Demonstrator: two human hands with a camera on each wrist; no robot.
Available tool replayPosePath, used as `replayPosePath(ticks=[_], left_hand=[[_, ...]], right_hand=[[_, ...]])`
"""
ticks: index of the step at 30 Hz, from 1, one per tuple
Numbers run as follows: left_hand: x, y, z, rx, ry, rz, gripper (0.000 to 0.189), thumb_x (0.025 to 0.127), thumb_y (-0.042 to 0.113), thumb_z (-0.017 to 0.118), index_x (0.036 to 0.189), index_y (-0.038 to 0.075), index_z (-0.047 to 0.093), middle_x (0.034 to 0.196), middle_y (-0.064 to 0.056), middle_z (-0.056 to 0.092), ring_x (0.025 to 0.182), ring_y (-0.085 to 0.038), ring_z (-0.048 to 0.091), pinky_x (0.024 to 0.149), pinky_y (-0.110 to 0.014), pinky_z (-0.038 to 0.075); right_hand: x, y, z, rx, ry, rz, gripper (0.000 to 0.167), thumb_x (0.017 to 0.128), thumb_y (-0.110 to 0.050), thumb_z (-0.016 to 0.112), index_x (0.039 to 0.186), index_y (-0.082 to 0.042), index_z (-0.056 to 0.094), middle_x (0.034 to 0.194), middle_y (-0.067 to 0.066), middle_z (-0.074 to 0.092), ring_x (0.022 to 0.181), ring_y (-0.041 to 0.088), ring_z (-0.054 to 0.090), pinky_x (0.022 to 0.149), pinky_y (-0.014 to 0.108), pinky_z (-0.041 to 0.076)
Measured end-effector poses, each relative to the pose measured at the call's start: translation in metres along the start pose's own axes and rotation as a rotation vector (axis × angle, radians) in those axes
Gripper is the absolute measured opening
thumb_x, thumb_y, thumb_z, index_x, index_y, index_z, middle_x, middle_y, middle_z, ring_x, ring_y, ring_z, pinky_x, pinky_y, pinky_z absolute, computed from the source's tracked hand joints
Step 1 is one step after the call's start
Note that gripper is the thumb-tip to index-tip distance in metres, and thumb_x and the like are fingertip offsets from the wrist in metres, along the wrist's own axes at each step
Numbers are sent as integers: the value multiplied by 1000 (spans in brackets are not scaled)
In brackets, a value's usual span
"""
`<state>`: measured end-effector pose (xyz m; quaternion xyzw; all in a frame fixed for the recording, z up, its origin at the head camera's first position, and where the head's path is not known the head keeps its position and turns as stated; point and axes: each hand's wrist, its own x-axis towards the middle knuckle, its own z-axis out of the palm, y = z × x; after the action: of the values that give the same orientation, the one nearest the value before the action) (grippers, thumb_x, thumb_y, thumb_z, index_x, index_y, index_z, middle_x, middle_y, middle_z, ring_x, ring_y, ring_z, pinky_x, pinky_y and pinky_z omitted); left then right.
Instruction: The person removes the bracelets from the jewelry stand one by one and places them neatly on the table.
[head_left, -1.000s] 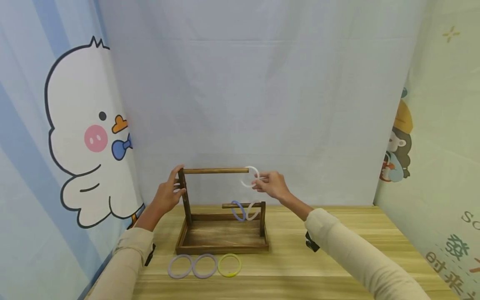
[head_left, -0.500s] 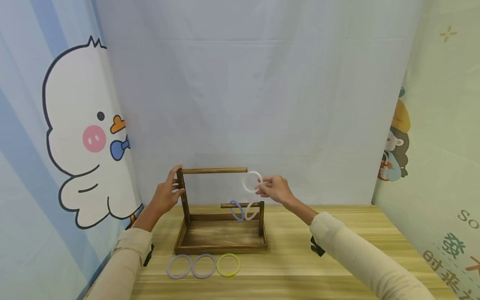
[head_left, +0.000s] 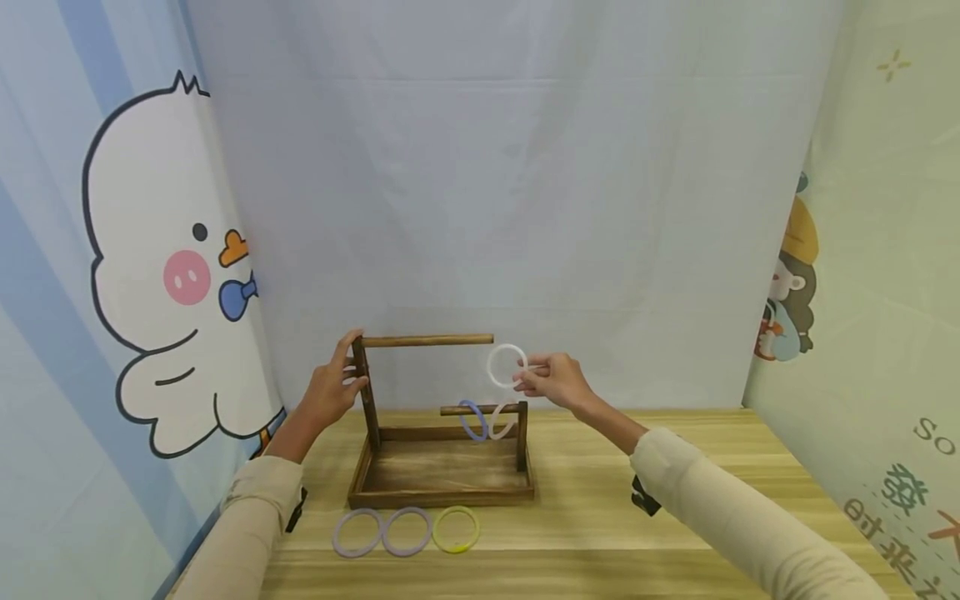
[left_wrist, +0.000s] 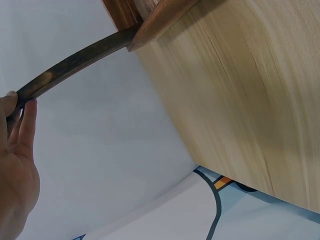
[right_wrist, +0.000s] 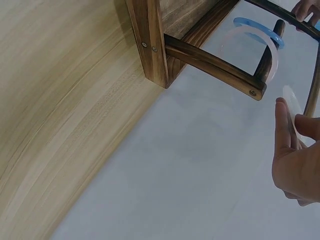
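Note:
My left hand (head_left: 332,388) grips the top of the tall upright post (left_wrist: 75,64) of a wooden rack, fingers behind it and thumb on the near side. From that post a long rod (head_left: 427,341) runs right to a free end. My right hand (head_left: 558,380) pinches a white ring (head_left: 489,367) between thumb and fingers. The ring is in the air just right of and below the rod's end, apart from it. On the lower, shorter rod (head_left: 452,411) hang a blue ring (right_wrist: 250,21) and a pale pinkish ring (right_wrist: 273,56).
The rack's tray base (head_left: 442,502) stands on the wood-grain table (head_left: 600,533). In front of it lie two purple rings (head_left: 336,533) (head_left: 407,555) and a yellow ring (head_left: 457,550) in a row. A pale curtain (head_left: 525,183) hangs behind; printed cloths flank both sides.
My right hand has drawn the white ring off the upper rod's end, to the right and slightly down, and the ring now faces the head camera more fully. My left hand keeps its grip on the post.

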<state>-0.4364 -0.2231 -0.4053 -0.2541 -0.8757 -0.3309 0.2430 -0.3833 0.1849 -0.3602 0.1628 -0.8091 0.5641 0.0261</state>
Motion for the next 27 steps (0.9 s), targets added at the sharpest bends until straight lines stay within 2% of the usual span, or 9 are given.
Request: replayPosePath(ticks=[11,18,27], left_hand=[[0,-2,0,7,11,9,86,92,-12,71,161,13,25,120,-39,65,105,-52,70,88,-58,62],[0,-2,0,6,4,7,87,93,-12,71,161,14,24,121,-39,65,105,-51,70,88,-59,61],[0,-1,0,0,7,6,85,92,-12,71,160,12,26,120,-39,66,104,-51,70,88,-59,62]], right_hand=[[-9,-2,2,51,-69,-3,33,103,2,61,133,15,60,113,33,71,99,42,75,86,41,65],[-21,-2,3,44,-87,27,38,103,1,62,138,13,57,112,29,73,100,42,74,79,30,66],[-38,4,6,62,-155,26,37,103,2,61,138,13,57,113,29,73,100,42,74,82,34,66]])
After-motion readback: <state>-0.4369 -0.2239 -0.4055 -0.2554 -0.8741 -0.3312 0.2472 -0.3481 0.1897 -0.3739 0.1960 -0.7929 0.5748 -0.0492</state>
